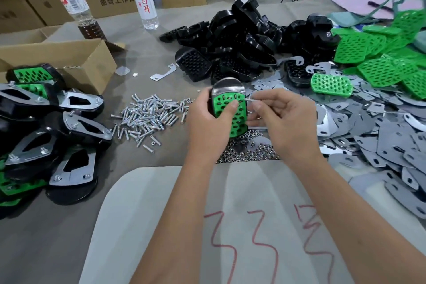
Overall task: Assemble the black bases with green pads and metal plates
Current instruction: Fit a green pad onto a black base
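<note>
Head view: black base [227, 86] upright, long axis vertical.

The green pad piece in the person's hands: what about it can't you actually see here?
Head view only:
- Back of the black base: faces away, so any metal plate there is hidden.
- Green pad: the left hand thumb covers part; its left edge is hidden.
- Screw pinched by the right hand: too small and blurred to tell whether it has entered a hole.
</note>
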`<action>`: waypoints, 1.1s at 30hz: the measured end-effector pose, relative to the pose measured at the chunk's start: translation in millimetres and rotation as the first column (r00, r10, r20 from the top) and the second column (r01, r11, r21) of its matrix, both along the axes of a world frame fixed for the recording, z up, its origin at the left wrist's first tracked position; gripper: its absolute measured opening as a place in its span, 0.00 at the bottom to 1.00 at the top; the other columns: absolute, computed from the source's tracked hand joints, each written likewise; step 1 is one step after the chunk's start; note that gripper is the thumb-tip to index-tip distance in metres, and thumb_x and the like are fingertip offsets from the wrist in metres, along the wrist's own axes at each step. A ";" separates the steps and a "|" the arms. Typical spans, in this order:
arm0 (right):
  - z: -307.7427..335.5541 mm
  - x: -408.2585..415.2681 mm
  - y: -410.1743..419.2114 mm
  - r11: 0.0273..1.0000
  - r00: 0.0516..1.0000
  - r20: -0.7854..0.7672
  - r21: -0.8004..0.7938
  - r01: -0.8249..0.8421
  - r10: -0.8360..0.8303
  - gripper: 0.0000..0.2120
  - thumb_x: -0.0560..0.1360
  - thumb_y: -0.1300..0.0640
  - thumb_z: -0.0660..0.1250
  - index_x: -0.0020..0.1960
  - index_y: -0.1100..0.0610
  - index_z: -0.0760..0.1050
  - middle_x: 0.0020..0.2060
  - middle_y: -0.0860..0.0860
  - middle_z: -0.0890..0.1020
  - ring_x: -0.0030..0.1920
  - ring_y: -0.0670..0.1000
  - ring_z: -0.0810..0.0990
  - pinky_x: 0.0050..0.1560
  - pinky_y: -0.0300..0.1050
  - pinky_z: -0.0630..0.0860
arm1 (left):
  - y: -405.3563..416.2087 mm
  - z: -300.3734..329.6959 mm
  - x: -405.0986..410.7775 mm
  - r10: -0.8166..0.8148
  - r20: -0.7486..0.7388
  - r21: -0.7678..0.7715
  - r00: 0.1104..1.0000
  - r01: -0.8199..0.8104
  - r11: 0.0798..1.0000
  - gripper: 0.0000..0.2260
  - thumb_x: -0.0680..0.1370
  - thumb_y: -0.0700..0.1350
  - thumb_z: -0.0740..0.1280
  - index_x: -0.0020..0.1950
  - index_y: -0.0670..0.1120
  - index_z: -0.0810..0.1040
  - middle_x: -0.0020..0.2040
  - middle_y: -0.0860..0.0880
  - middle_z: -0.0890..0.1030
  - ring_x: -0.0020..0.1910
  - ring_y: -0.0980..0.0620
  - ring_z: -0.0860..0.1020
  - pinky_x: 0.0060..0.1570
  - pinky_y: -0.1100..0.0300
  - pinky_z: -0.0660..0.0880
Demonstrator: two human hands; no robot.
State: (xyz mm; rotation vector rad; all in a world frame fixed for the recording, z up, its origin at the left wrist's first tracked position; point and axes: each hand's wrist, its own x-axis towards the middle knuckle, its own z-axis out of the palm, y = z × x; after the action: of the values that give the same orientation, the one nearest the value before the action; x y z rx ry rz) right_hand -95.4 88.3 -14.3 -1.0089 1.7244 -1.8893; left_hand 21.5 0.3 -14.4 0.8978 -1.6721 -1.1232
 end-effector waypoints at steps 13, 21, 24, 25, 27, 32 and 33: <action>-6.0 -0.4 -1.9 0.986 0.881 -0.456 0.034 0.161 -0.128 0.04 0.79 0.65 0.68 0.47 0.63 0.81 0.32 0.52 0.81 0.30 0.53 0.81 0.33 0.54 0.82 | 8.8 -0.8 -2.9 -0.014 0.098 -0.268 0.995 0.040 0.963 0.10 0.74 0.44 0.75 0.52 0.53 0.79 0.43 0.55 0.82 0.44 0.54 0.80 0.44 0.60 0.76; -6.5 3.0 1.8 0.980 0.972 -0.184 0.106 0.169 -0.148 0.10 0.80 0.65 0.69 0.41 0.56 0.79 0.30 0.52 0.83 0.25 0.50 0.82 0.28 0.52 0.82 | 12.6 -0.6 -6.2 0.071 0.186 -0.518 0.980 0.036 0.855 0.16 0.72 0.42 0.77 0.60 0.45 0.83 0.51 0.52 0.85 0.50 0.54 0.78 0.53 0.74 0.68; -3.9 4.0 0.9 0.997 0.992 -0.098 0.018 0.080 -0.078 0.07 0.79 0.65 0.70 0.42 0.59 0.81 0.31 0.53 0.83 0.25 0.50 0.80 0.26 0.44 0.78 | 10.2 -0.5 -3.8 -0.005 0.057 -0.324 0.998 0.023 0.946 0.13 0.73 0.42 0.76 0.57 0.46 0.84 0.46 0.53 0.85 0.46 0.52 0.81 0.51 0.58 0.78; -2.9 2.0 0.8 0.999 0.998 -0.021 -0.010 0.053 -0.053 0.06 0.78 0.64 0.71 0.42 0.58 0.81 0.31 0.53 0.83 0.25 0.50 0.78 0.25 0.43 0.75 | 9.1 -0.1 -2.6 -0.044 -0.006 -0.225 0.999 0.042 0.973 0.12 0.74 0.41 0.76 0.57 0.46 0.84 0.45 0.51 0.85 0.46 0.50 0.82 0.49 0.53 0.80; -1.1 -5.5 2.6 0.996 0.985 0.168 -0.080 -0.035 0.049 0.04 0.77 0.61 0.75 0.45 0.55 0.81 0.35 0.50 0.82 0.26 0.49 0.73 0.25 0.42 0.69 | 7.6 1.5 -0.5 -0.122 -0.116 -0.082 0.986 0.113 0.990 0.11 0.75 0.39 0.75 0.57 0.44 0.84 0.47 0.47 0.86 0.47 0.48 0.83 0.51 0.48 0.81; -3.1 -21.9 7.8 0.897 0.770 0.464 -0.161 -0.412 0.437 0.24 0.70 0.53 0.80 0.64 0.57 0.81 0.45 0.53 0.80 0.37 0.46 0.73 0.28 0.34 0.67 | 4.9 3.9 4.0 -0.271 -0.189 0.016 0.944 0.279 0.960 0.12 0.75 0.38 0.74 0.58 0.41 0.83 0.48 0.41 0.86 0.45 0.50 0.83 0.49 0.45 0.82; -4.0 -21.7 7.5 0.890 0.766 0.459 -0.162 -0.427 0.451 0.24 0.68 0.53 0.81 0.62 0.57 0.83 0.42 0.51 0.80 0.36 0.44 0.73 0.28 0.33 0.68 | 3.8 3.2 5.1 -0.288 -0.200 0.033 0.937 0.300 0.953 0.13 0.75 0.38 0.74 0.58 0.40 0.83 0.48 0.40 0.86 0.46 0.49 0.82 0.49 0.45 0.81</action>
State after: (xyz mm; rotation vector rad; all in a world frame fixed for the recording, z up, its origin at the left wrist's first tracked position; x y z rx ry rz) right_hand -117.1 95.8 -18.3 -0.7737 1.0435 -1.6845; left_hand 26.6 4.0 -11.1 0.5648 -1.6509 -1.4241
